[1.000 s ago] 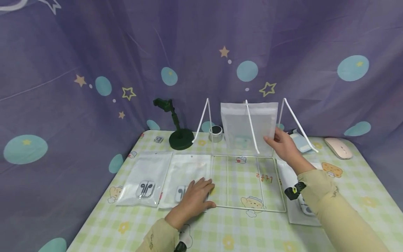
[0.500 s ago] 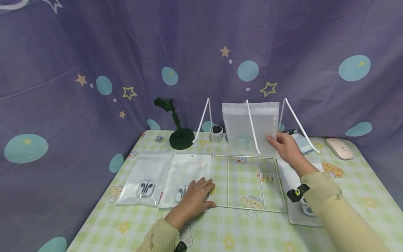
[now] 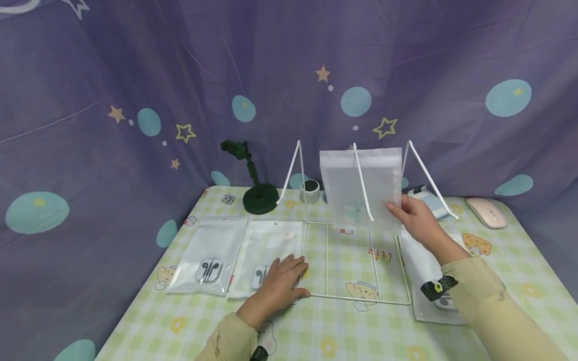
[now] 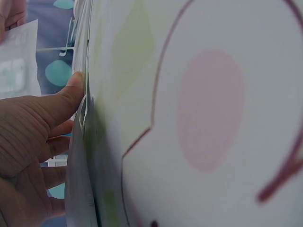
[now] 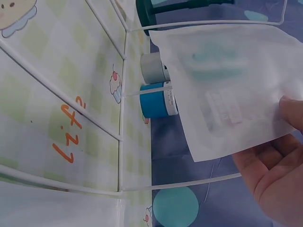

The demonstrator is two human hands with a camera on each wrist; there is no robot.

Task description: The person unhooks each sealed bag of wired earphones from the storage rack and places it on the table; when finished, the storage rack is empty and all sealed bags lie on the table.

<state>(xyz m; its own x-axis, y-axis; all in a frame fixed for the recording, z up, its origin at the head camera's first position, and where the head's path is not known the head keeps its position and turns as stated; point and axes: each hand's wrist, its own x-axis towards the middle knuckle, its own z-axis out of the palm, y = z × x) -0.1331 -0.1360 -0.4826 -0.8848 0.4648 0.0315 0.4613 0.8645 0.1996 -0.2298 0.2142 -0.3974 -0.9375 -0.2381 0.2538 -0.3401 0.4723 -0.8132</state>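
My right hand (image 3: 417, 218) pinches the right edge of a frosted white pouch (image 3: 340, 183) between thumb and fingers. The pouch hangs upright behind the middle prong (image 3: 363, 185) of a white wire rack. In the right wrist view, blurred greenish and pale rectangular shapes show through the pouch (image 5: 208, 118). Fingers spread, my left hand (image 3: 277, 286) rests at the near left corner of the rack's wire base (image 3: 352, 299). It overlaps a flat pouch (image 3: 275, 238) with an earphone picture, partly covering that picture.
Another earphone pouch (image 3: 194, 250) lies far left, and one (image 3: 424, 308) lies under my right forearm. Behind the rack stand a dark green stand (image 3: 260, 199), a silver canister (image 3: 310, 193) and a light blue item (image 3: 433, 204). A pink mouse (image 3: 486, 212) sits at back right.
My right hand and the pouch have come slightly down and toward me, away from the rack's back. The pouch's lower edge now overlaps the base's rear wire. My left hand has stayed put.
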